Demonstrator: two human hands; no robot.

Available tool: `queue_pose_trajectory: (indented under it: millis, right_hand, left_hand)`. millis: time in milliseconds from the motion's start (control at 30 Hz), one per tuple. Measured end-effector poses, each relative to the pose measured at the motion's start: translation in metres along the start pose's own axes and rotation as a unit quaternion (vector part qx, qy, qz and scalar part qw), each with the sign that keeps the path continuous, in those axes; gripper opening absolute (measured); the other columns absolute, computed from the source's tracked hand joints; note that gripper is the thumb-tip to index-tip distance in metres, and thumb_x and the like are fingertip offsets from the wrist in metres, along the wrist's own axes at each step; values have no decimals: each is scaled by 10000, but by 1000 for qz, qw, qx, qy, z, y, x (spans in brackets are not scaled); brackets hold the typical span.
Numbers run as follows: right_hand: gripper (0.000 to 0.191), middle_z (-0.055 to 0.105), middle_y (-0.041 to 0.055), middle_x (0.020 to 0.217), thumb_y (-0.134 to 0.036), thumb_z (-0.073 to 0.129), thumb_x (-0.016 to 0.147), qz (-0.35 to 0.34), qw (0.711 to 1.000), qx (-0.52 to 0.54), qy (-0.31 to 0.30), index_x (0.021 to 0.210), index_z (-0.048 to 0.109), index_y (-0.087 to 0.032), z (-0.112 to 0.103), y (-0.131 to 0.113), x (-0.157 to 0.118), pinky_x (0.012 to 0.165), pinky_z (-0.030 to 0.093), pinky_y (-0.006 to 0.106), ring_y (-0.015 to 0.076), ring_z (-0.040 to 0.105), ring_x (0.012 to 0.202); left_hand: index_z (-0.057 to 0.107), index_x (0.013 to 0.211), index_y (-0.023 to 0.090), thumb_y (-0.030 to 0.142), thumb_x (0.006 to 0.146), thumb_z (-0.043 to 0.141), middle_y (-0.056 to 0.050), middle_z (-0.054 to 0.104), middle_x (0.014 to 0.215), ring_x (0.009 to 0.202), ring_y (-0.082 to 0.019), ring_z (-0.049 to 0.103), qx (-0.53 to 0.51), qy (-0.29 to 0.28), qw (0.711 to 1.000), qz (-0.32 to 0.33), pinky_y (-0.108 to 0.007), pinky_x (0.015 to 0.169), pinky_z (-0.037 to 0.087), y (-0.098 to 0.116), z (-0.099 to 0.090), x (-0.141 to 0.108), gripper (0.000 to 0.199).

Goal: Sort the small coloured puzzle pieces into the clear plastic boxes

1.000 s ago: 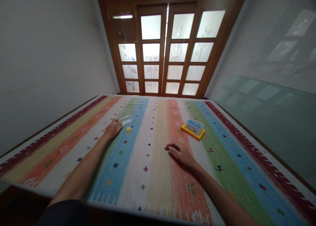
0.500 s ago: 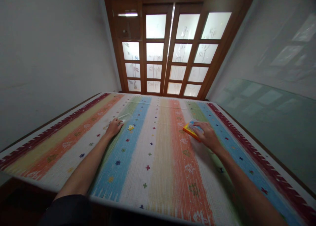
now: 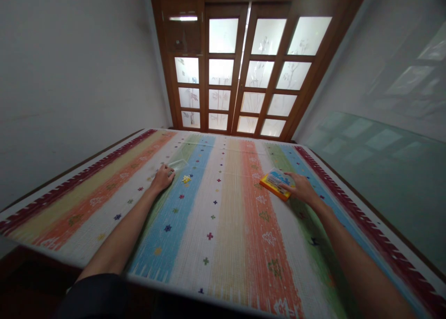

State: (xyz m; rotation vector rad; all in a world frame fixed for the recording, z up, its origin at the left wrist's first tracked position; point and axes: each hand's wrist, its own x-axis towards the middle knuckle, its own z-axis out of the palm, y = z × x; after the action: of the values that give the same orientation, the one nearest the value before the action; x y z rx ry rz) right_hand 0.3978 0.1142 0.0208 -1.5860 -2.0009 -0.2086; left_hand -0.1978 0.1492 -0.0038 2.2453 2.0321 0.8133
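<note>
My right hand (image 3: pixel 301 188) grips the right end of a flat yellow-orange box (image 3: pixel 276 183) with a blue picture on top, fingers behind and thumb in front. The box is low over the orange and white stripes of the cloth; whether it touches the cloth I cannot tell. My left hand (image 3: pixel 163 177) rests on the cloth farther left, fingers curled in. A clear plastic piece (image 3: pixel 180 163), perhaps a bag, sticks out from behind those fingers. Just right of that hand lies a small cluster of yellow and white pieces (image 3: pixel 186 179) on the blue stripe.
A striped, patterned cloth (image 3: pixel 230 226) covers the table. Beyond its far edge stands a wooden door (image 3: pixel 240 65) with frosted panes. Walls (image 3: pixel 69 72) rise on both sides, and a pale green glass-like panel (image 3: pixel 379 170) is at the right.
My right hand has shifted slightly right along the box, so more of its top shows. My left hand and the small pieces stay nearly in place; the view has moved slightly.
</note>
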Motion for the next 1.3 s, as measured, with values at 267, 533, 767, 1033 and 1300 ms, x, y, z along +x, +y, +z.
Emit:
queue_pose_trajectory:
  millis: [267, 533, 767, 1033, 1300]
  right_hand:
    - [591, 695, 178, 1217, -676, 524, 891, -35, 996, 80, -24, 1210, 657, -196, -10, -53, -18, 1003, 482, 516, 354, 642, 1131]
    - [416, 692, 151, 1218, -437, 647, 903, -147, 964, 183, -127, 1250, 634, -208, 12, -134, -72, 1011, 480, 509, 312, 634, 1140]
    - [451, 673, 148, 1251, -380, 670, 879, -162, 955, 182, -171, 1289, 616, -201, 21, -161, -92, 1010, 477, 499, 305, 610, 1154]
    - [516, 606, 191, 1386, -337, 650, 871, -176, 959, 145, -168, 1357, 585, -178, 22, -171, -100, 1068, 450, 528, 325, 568, 1275]
    - [447, 646, 192, 1333, -324, 603, 915, -218, 961, 104, -134, 1325, 587, -146, 20, -183, -96, 1032, 500, 512, 308, 620, 1211]
  left_hand:
    - [697, 995, 145, 303, 863, 538, -130, 582, 1066, 967, -290, 650, -5, 9, 1000, 11, -441, 961, 530, 6, -4, -10, 260]
    - [685, 905, 151, 287, 863, 527, -113, 609, 979, 874, -263, 651, -16, 17, 1000, -11, -437, 913, 545, 6, -5, -12, 213]
    - [687, 865, 151, 293, 860, 531, -113, 594, 962, 916, -272, 639, -12, 37, 998, -45, -427, 938, 530, 8, -5, -22, 211]
    - [692, 871, 140, 275, 852, 534, -126, 592, 975, 952, -284, 644, -6, 53, 996, -69, -433, 945, 531, 11, -9, -33, 209]
    - [688, 863, 144, 267, 841, 523, -137, 602, 979, 954, -298, 650, 3, 56, 995, -79, -446, 955, 538, 20, -8, -33, 207]
